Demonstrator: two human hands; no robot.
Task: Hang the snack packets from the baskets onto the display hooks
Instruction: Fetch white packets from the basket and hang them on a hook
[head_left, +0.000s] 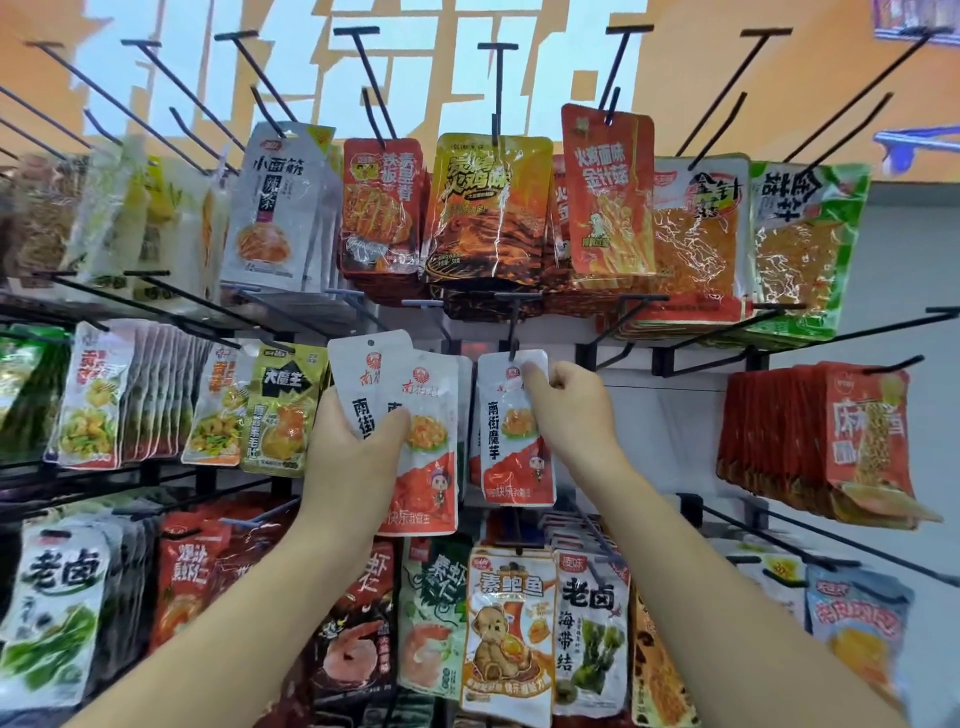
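My left hand (358, 447) grips a small fan of white-and-orange snack packets (415, 415) in front of the middle row of the display. My right hand (566, 400) pinches the top of one matching packet (511, 431) right at the tip of a black display hook (514, 332). The hook's tip meets the packet's top edge; whether the hole is over the hook is hidden by my fingers. More of the same packets hang behind it. No basket is in view.
Rows of black hooks carry many snack packets: grey, red and yellow ones (488, 208) above, green and red ones left and right, others (509, 629) below. Several upper hooks (498, 88) stick out bare toward me. An orange wall lies behind.
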